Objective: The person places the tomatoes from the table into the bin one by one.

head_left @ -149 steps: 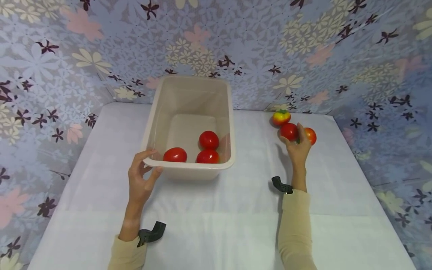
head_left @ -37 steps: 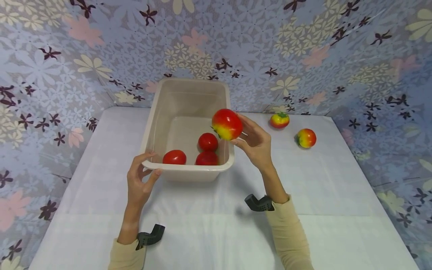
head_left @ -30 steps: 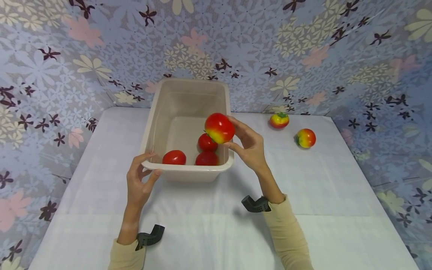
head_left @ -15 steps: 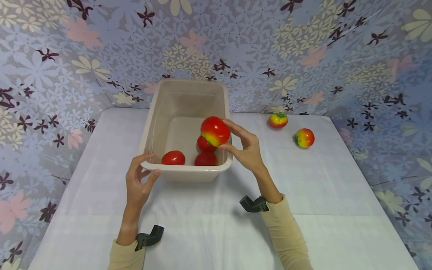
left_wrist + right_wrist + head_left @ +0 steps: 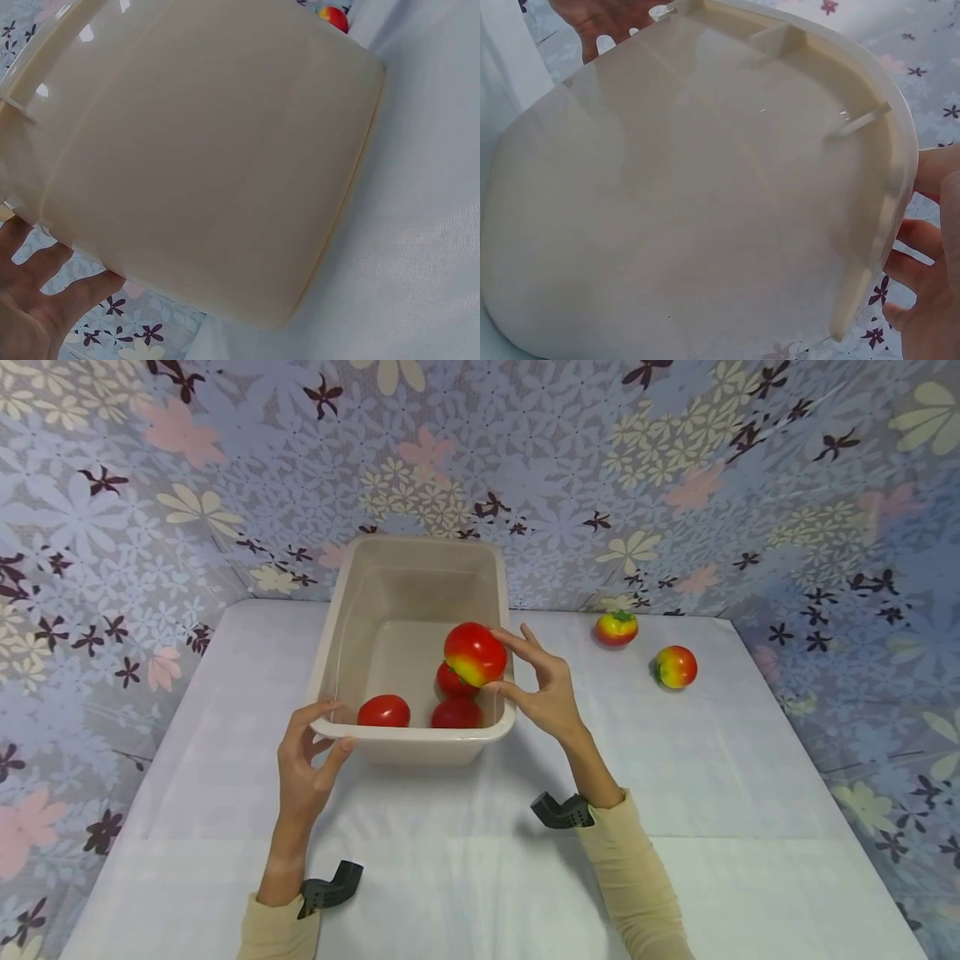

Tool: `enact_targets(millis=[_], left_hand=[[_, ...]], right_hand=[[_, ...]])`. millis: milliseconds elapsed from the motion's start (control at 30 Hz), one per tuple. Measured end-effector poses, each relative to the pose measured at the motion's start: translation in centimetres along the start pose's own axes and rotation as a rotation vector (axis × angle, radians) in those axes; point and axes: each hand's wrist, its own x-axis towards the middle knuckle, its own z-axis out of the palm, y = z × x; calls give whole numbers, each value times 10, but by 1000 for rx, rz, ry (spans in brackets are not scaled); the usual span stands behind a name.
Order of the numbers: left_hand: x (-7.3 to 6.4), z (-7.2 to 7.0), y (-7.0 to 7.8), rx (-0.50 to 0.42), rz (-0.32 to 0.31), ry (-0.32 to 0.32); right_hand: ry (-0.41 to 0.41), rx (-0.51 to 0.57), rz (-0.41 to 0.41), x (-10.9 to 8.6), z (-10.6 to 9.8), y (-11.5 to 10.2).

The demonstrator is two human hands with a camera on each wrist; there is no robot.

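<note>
In the head view, my right hand (image 5: 546, 689) pinches a shiny red tomato (image 5: 476, 653), yellow round its green leafy top, between thumb and fingers. It hangs over the right side of a beige plastic bin (image 5: 420, 735). My left hand (image 5: 307, 760) grips the bin's near left corner, thumb outside and fingers over the rim. Inside lie a red tomato (image 5: 384, 711) at the near left and two more at the right, one dark red (image 5: 457, 713), the other (image 5: 453, 681) partly hidden behind the held one. Both wrist views mostly show the bin's outer wall (image 5: 210, 157).
Two red-and-yellow tomatoes, one (image 5: 617, 628) near the back edge and one (image 5: 677, 667) farther right, rest on the white-covered table (image 5: 720, 760). Flowered cloth (image 5: 555, 468) rises behind and at both sides. A black wrist mount (image 5: 562, 811) juts from each sleeve.
My right hand has picked up a tomato from the group at the right and carried it left over the bin, lately easing slightly down and left. My left hand keeps its grip on the corner.
</note>
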Motion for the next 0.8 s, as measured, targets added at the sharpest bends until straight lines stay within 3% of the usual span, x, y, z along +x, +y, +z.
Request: enact_targets(millis=[500,800], left_hand=[[0,0,1,-1,4,-2],[-1,0,-1,-11,-2,-2]], right_hand=[[-57,17,19,-1,-4,2],[16,-45,4,0,-22,0]])
